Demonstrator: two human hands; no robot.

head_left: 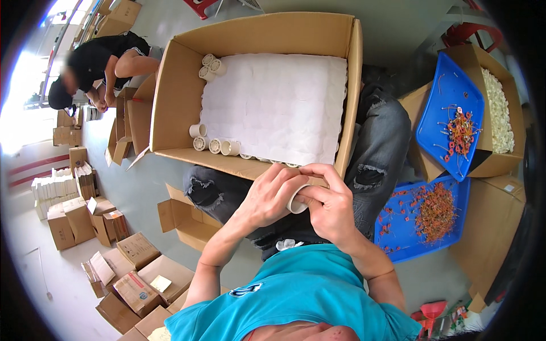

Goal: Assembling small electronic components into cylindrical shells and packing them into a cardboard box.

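Close to my body, above my lap, I hold a short white plastic cylinder (297, 203) with its open end turned up toward me. My left hand (274, 196) is closed around its left side. My right hand (329, 206) grips it from the other side, with a finger or thumb at the open end; whether it pinches a small part inside is hidden. Just beyond my hands stands a large open cardboard box (256, 25), lined with a white sheet (273, 105). Several similar white cylinders (230, 148) lie along its near and left sides, some partly hidden by the near wall.
At my right, two blue trays (427, 128) (392, 244) hold small orange-red wired parts (435, 213). Behind them a carton holds many white pieces (497, 111). An open carton (185, 219) and stacked boxes (136, 292) stand left. Another person (108, 65) bends over boxes at far left.
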